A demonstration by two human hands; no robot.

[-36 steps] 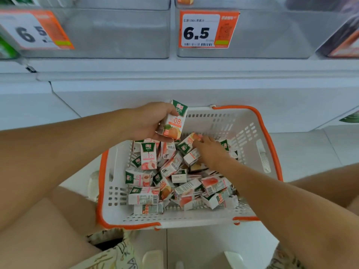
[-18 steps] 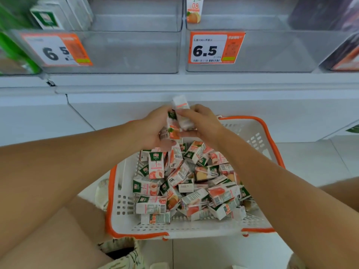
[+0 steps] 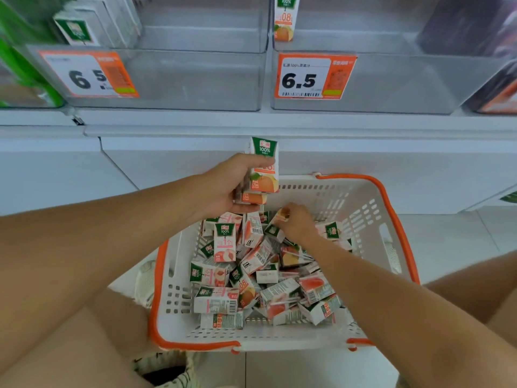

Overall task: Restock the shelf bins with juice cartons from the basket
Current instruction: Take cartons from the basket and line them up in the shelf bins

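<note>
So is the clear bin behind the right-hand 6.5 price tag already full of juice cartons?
No. The right bin holds just one upright orange carton at its back left corner, with bare clear plastic across the rest.

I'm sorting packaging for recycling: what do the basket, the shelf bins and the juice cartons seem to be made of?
basket: looks like rigid moulded plastic, white with slotted walls and an orange rim.
shelf bins: seemingly clear hard plastic, perhaps acrylic; the insides show through the glossy walls.
juice cartons: apparently coated paperboard, with folded edges and smooth printed faces. The one in the left hand looks the same.
</note>
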